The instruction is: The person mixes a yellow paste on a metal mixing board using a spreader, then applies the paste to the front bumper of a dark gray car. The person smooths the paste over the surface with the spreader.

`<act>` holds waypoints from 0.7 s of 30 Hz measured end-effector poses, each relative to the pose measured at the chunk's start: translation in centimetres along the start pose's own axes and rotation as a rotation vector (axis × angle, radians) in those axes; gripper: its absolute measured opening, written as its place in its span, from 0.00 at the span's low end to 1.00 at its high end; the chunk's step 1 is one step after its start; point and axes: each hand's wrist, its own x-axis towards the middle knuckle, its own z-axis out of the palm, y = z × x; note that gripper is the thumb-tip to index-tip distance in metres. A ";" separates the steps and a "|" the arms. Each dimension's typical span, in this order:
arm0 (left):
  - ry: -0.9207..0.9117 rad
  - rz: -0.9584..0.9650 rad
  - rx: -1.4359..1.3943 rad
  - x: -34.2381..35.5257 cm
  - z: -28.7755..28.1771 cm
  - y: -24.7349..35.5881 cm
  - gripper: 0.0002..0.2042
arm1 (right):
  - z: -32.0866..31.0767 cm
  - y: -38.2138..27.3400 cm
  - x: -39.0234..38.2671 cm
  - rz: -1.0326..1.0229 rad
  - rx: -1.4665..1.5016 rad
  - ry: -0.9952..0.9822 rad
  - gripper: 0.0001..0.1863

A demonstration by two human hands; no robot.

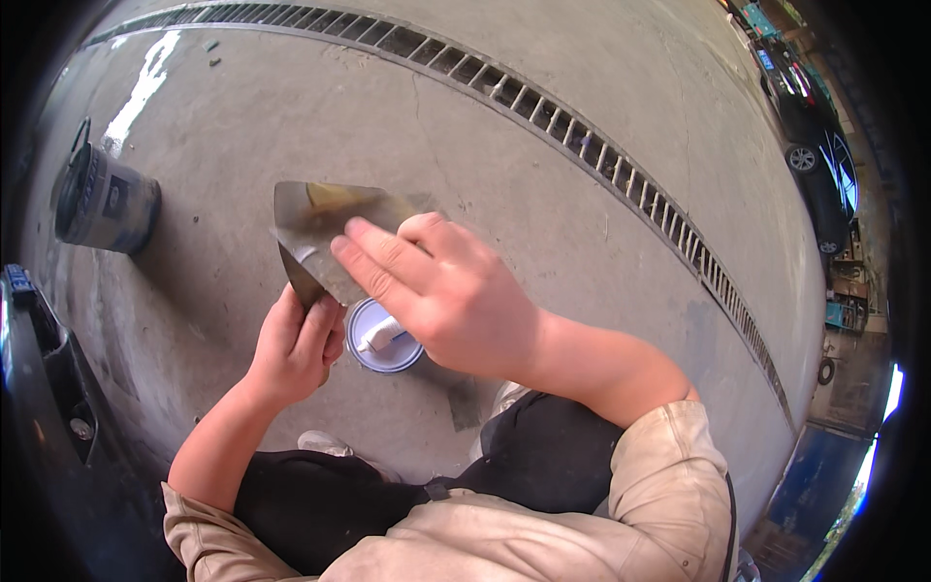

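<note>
My left hand (294, 341) is closed around the handle of a putty knife (300, 278), whose dark blade points up. Just above and to the right, my right hand (465, 296) grips a wide, flat metal spreader (335, 247). Two of its fingers lie stretched along the spreader's face. A yellowish smear of paste (335, 198) shows near the spreader's far edge. The two blades meet or overlap at the left; exactly where they touch, I cannot tell. Below them on the floor stands a round can (387, 359), with a white tube (380, 335) on its top.
A grey bucket (109, 204) with a dark handle stands at the left. Close by at the lower left is a dark car part (68, 407). A floor drain grate (524, 102) curves across the concrete. A black car (810, 145) is parked far right.
</note>
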 end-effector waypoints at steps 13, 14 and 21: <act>-0.046 0.004 0.064 -0.1 -0.7 0.0 0.04 | -0.6 0.3 0.2 0.039 0.068 0.042 0.28; -0.037 0.004 0.076 -0.1 -0.7 0.2 0.04 | -0.7 0.4 0.4 -0.027 0.091 0.063 0.28; -0.158 -0.015 0.052 -1.0 -2.0 1.4 0.05 | -1.6 2.4 0.4 0.047 0.368 0.088 0.24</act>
